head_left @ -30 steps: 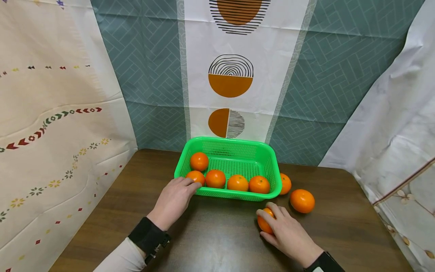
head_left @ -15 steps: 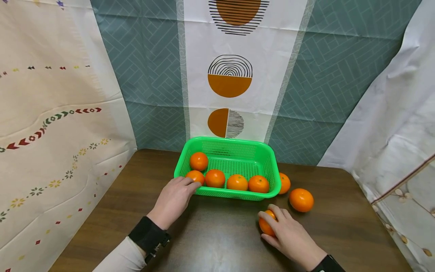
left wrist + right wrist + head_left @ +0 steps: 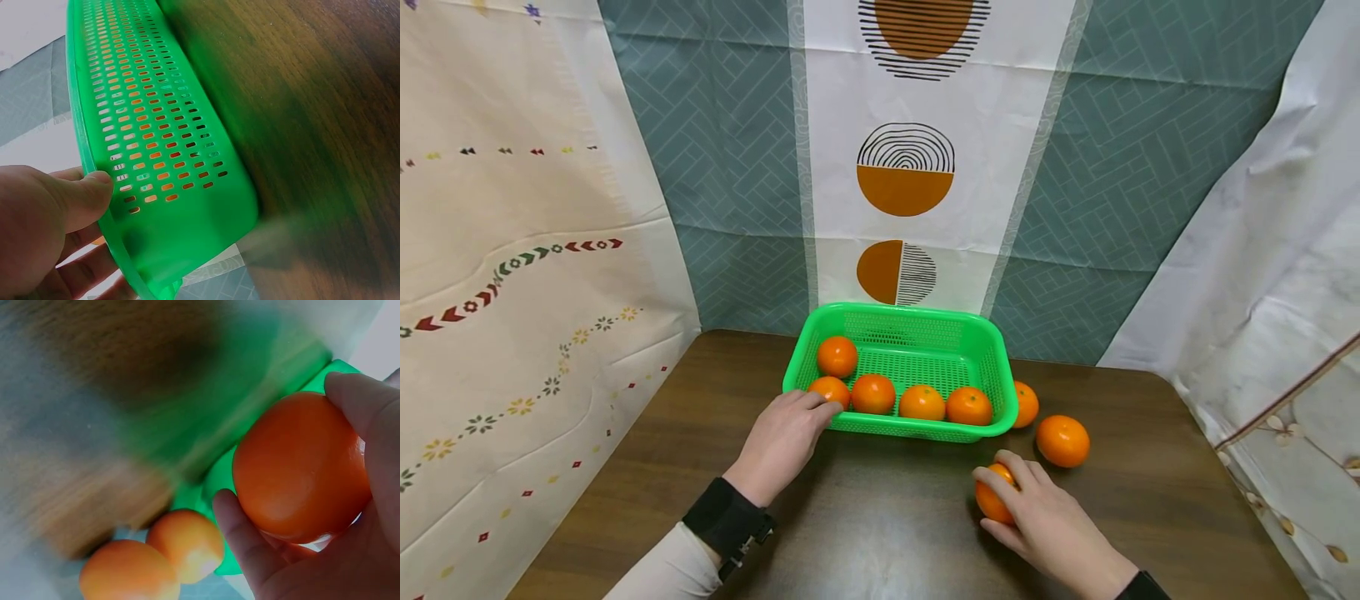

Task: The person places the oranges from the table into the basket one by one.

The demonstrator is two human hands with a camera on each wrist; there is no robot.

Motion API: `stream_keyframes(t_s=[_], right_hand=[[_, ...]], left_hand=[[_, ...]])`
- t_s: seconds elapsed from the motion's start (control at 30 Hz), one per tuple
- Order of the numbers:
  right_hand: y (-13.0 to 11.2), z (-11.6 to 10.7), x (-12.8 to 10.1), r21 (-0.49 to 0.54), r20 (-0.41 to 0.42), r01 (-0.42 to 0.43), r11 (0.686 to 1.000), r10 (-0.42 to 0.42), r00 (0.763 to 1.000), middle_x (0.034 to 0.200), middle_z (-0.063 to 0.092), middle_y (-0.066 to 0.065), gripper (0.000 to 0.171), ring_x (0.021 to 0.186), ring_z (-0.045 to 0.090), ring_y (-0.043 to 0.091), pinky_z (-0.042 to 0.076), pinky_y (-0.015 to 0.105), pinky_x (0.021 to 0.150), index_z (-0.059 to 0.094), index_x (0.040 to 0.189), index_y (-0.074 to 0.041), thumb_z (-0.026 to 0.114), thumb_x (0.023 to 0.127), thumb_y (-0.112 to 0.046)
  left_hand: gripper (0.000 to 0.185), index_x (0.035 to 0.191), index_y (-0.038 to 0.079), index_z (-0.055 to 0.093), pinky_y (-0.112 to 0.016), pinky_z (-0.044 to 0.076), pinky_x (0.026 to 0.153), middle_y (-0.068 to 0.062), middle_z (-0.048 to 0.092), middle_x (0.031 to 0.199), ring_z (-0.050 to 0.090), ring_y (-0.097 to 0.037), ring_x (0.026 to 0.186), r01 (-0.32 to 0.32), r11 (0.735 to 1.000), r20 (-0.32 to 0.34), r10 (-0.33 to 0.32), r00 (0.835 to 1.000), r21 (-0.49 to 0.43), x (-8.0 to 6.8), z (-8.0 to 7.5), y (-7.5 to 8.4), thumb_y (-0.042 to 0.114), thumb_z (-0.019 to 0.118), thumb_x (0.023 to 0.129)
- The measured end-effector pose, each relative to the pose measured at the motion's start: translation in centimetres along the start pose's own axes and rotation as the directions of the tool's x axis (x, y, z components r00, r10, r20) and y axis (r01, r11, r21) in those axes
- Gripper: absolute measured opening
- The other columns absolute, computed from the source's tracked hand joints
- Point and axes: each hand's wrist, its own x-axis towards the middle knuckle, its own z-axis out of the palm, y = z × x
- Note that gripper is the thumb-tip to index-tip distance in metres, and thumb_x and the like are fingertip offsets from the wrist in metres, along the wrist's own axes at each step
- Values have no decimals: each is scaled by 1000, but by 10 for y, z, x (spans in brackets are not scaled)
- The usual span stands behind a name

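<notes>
At the front left corner of a green plastic basket (image 3: 910, 428), my left hand (image 3: 786, 433) grips the rim. In the left wrist view the thumb (image 3: 87, 194) presses the outside of the perforated wall and the other fingers go over to the inner side. My right hand (image 3: 1048, 521) holds an orange (image 3: 303, 469) between thumb and fingers, in front of the basket's right end. Several oranges (image 3: 874, 394) lie inside the basket, most in a row along its front wall and one (image 3: 837, 357) behind them at the left.
Two more oranges sit on the brown wooden table (image 3: 865, 517): one (image 3: 1026, 405) against the basket's right side, another (image 3: 1063, 442) just beyond my right hand. Patterned cloths (image 3: 730, 167) hang behind the table and at both sides.
My right hand has shifted slightly right and toward me with the orange in its grip. The left hand stays on the basket rim, and the head view has turned a little.
</notes>
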Motion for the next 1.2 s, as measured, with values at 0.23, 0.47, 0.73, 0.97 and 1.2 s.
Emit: stream_keyframes(t_s=[0.23, 0.47, 0.73, 0.97, 1.2], right_hand=[[-3, -9, 0, -6, -16, 15, 1000, -15, 1000, 130, 51, 9, 61, 104, 54, 22, 56, 37, 72, 60, 132, -24, 85, 80, -40], [-5, -17, 1, 0, -26, 26, 1000, -26, 999, 129, 51, 8, 56, 106, 53, 22, 57, 34, 68, 60, 134, -23, 77, 87, -48], [-5, -23, 4, 8, -2, 14, 1000, -14, 1000, 132, 50, 7, 58, 108, 51, 21, 57, 30, 67, 58, 135, -25, 41, 97, -65], [-6, -28, 8, 2, -19, 25, 1000, -25, 999, 135, 49, 7, 53, 113, 53, 24, 58, 34, 74, 58, 136, -25, 64, 94, -56], [-8, -33, 12, -4, -25, 24, 1000, -24, 999, 137, 49, 7, 56, 110, 53, 24, 58, 35, 73, 57, 137, -25, 75, 89, -49]], left_hand=[[30, 111, 16, 74, -35, 52, 78, 4, 64, 94, 57, -20, 83, 5, 1000, 1, -5, 1000, -11, 0, 1, 0, 9, 84, 83], [29, 111, 18, 73, -35, 52, 80, 5, 64, 95, 57, -19, 85, 22, 1000, 27, -21, 999, -3, -1, 0, 0, 12, 82, 85], [29, 110, 18, 73, -36, 52, 80, 4, 65, 96, 57, -20, 85, 21, 1000, 15, -20, 1000, -10, -1, 0, 1, 13, 83, 84], [29, 111, 18, 73, -35, 51, 80, 5, 64, 96, 57, -19, 85, 20, 1000, 17, -20, 1000, -9, -1, 1, 0, 13, 83, 85], [29, 112, 17, 74, -35, 52, 80, 5, 64, 96, 57, -19, 85, 26, 1000, 21, -26, 999, -11, -1, 1, 0, 12, 82, 85]])
